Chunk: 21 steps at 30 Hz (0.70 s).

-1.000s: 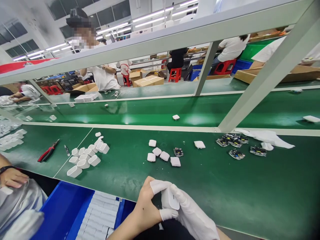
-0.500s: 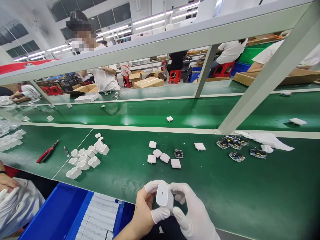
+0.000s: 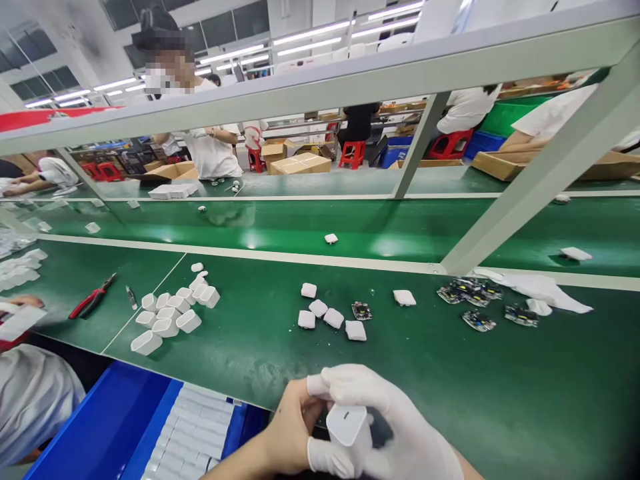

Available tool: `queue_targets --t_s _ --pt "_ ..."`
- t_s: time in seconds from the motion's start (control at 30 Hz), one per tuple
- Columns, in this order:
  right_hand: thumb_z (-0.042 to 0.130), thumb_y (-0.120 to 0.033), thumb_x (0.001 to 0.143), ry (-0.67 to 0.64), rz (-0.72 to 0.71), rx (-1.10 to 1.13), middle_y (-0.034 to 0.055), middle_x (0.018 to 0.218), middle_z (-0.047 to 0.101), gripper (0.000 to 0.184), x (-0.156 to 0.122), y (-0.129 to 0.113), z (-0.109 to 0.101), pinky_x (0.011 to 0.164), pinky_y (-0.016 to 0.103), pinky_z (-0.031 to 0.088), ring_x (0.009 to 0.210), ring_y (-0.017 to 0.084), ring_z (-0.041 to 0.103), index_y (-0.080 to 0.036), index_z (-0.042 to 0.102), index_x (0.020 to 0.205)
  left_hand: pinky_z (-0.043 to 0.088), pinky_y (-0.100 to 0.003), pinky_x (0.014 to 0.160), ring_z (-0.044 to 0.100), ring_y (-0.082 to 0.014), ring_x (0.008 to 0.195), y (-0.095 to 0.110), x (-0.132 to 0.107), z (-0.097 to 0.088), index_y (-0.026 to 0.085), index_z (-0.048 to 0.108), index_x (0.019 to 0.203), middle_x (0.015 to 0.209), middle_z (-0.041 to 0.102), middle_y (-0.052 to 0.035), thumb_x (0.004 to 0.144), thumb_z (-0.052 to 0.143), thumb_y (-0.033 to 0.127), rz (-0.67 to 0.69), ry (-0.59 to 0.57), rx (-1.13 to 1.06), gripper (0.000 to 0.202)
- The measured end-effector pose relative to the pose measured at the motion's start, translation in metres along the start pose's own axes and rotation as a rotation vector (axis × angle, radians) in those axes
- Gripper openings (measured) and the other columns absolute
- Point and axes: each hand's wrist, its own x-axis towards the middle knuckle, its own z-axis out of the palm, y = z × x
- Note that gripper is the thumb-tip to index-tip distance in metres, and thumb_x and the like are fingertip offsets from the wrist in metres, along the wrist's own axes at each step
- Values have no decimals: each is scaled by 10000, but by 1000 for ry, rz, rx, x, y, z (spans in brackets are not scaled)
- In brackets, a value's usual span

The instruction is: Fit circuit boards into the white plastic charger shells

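Between my two hands, above the near edge of the bench, is a white charger housing (image 3: pixel 349 427) with a small slot in its top face. My left hand (image 3: pixel 300 427), bare but for white finger covers, grips it from the left with thumb and fingers. My right hand (image 3: pixel 395 427), in a white glove, curls round it from the right, fingers over its far side. Beyond them on the green bench lie several white capped pieces (image 3: pixel 333 318) and a circuit board (image 3: pixel 361 310). Several open white housings (image 3: pixel 165 327) stand grouped to the left.
Pliers (image 3: pixel 93 297) and a small knife-like tool (image 3: pixel 131 297) lie at the left. More circuit boards (image 3: pixel 470 291) and a white cloth (image 3: pixel 545 291) are at the right. A blue bin (image 3: pixel 105 427) holds rows of white pieces. Behind runs a green conveyor (image 3: pixel 280 230) under a frame.
The charger housing has moved right and down in my hands and tilted; my right fingers now reach over it. Pieces on the conveyor have shifted left. A co-worker's hand has risen at the left with a white piece.
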Motion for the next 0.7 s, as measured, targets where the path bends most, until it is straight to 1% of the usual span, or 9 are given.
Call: queue_targets --t_s 0.1,0.2,0.27,0.33,0.43,0.53,0.6,0.67,0.7 --pt "651 -163 859 23 -110 -98 55 1240 615 562 6 4 -3 1013 330 439 1147 203 576 -299 405 1347 472 -379 839 599 -266 870 10 3 -5 115 705 929 890 639 -95 345 954 340 94 -5 89 673" --pt "615 -240 913 -24 -171 -153 79 1242 619 542 14 0 -6 1008 351 433 1132 212 593 -283 369 1394 470 -393 865 595 -297 914 21 6 -3 122 724 944 944 645 -114 275 961 357 106 -72 82 747" --pt "576 -280 946 -31 -210 -162 89 1244 616 528 20 -7 -9 988 346 444 1105 208 608 -283 343 1420 463 -407 894 600 -321 957 29 7 1 127 732 963 969 660 -126 301 956 372 98 -112 32 740" --pt "537 -312 973 -26 -240 -146 89 1232 616 506 26 -13 -12 950 321 465 1040 187 632 -288 323 1431 448 -418 930 605 -339 1001 36 8 7 127 742 938 967 675 -127 353 946 382 94 -142 -34 670" --pt "519 -328 985 -30 -257 -123 102 1214 615 466 30 -20 -13 908 310 481 991 172 640 -281 334 1411 417 -424 981 602 -353 1050 42 7 13 116 749 907 982 684 -130 384 942 376 72 -177 -97 615" --pt "581 -279 945 -19 -253 -151 129 1187 624 484 28 -23 -10 905 343 483 1011 203 632 -244 371 1380 438 -419 960 630 -342 1012 39 4 15 115 738 956 950 698 -125 393 943 372 5 -204 -143 652" --pt "637 -251 897 5 -227 -161 104 1098 661 529 24 -22 -7 882 353 494 974 216 639 -249 395 1368 479 -412 898 660 -323 934 33 3 14 116 720 1007 886 707 -118 427 931 398 -17 -199 -164 678" --pt "685 -263 850 47 -160 -158 60 1004 681 541 19 -17 -4 841 351 507 920 223 646 -283 444 1335 515 -398 813 674 -300 853 23 7 9 108 687 1069 848 706 -120 499 887 484 -23 -159 -128 712" --pt "705 -280 831 63 -92 -155 45 983 683 517 17 -11 -4 816 341 513 894 220 648 -295 485 1299 525 -388 776 674 -285 817 18 10 5 103 671 1091 840 703 -120 549 841 549 -21 -110 -83 722"
